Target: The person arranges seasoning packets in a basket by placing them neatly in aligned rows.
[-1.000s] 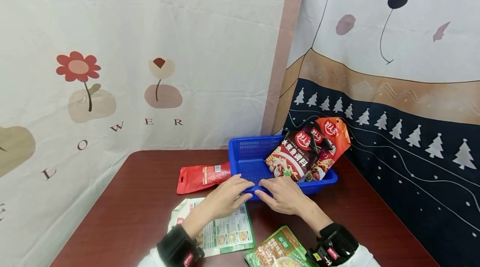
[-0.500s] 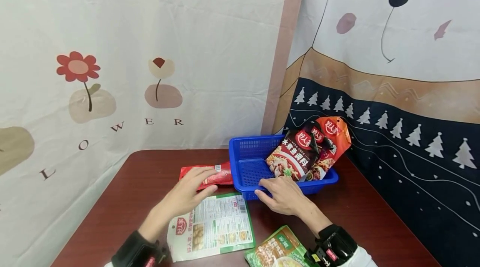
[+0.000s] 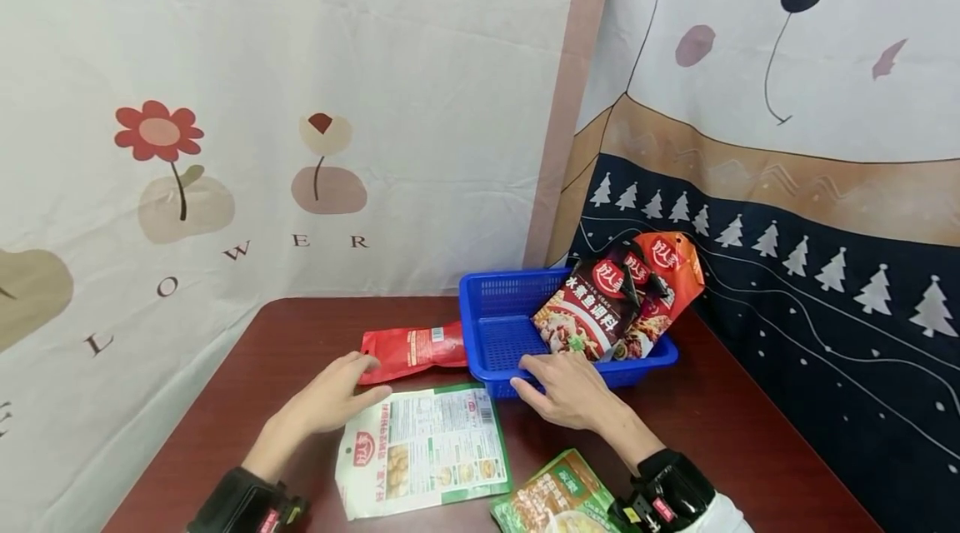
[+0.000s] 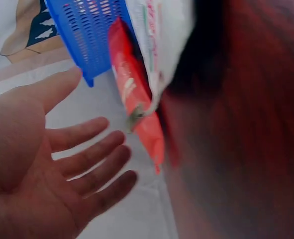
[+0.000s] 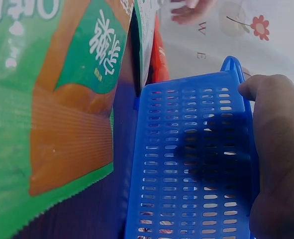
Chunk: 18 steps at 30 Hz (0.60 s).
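My left hand [image 3: 326, 400], also seen in the left wrist view as a spread hand [image 4: 52, 149], hangs with fingers apart and holds nothing. It is near the left ends of a red packet [image 3: 412, 352] and a white-and-green packet [image 3: 427, 454], both lying on the table. My right hand [image 3: 567, 390] grips the near rim of a blue plastic basket [image 3: 501, 341]. In the right wrist view its thumb [image 5: 268, 94] lies at the rim of the perforated wall [image 5: 186, 149]; the other fingers are mostly hidden. A dark seasoning packet [image 3: 592, 308] and an orange-red packet [image 3: 670, 275] lean inside the basket's right side.
A green-and-brown packet [image 3: 562, 500] lies at the table's front, below my right hand. The dark red table [image 3: 720, 433] ends against a white printed cloth [image 3: 420, 100] behind and a dark tree-patterned cloth [image 3: 825, 333] on the right.
My left hand has let go of the basket's near rim and moved left and toward me, past the red packet. The right hand stays on the rim, and the basket has hardly moved.
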{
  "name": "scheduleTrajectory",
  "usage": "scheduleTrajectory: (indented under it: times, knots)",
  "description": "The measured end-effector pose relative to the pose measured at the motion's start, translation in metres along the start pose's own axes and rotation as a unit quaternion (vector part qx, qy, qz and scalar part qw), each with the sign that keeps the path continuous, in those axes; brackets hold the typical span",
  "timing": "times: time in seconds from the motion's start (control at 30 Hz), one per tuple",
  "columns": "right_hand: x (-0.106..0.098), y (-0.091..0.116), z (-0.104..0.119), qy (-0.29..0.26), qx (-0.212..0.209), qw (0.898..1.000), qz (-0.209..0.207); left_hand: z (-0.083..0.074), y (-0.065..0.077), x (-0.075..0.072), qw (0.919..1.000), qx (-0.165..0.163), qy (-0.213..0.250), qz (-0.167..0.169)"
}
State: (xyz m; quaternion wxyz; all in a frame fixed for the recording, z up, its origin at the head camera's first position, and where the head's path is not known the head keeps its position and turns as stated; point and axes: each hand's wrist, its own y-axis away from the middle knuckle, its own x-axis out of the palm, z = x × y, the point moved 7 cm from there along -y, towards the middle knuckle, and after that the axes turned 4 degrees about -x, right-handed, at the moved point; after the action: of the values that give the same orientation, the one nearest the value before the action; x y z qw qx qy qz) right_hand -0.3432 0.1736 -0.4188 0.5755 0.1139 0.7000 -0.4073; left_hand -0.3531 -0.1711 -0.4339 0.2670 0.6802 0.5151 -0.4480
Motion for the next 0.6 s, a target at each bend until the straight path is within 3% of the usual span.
scheduleTrajectory:
  times: [0.27, 0.6]
  knots:
    - [-0.001, -0.001, -0.001, 0.000, 0.004, 1.000, 0.005, 0.012, -0.004, 0.017, 0.9987, -0.008, 0.016, 0.047]
    - [0.002, 0.000, -0.001, 0.000, 0.006, 1.000, 0.008, 0.013, -0.003, 0.026, 0.9949, -0.060, 0.034, 0.073]
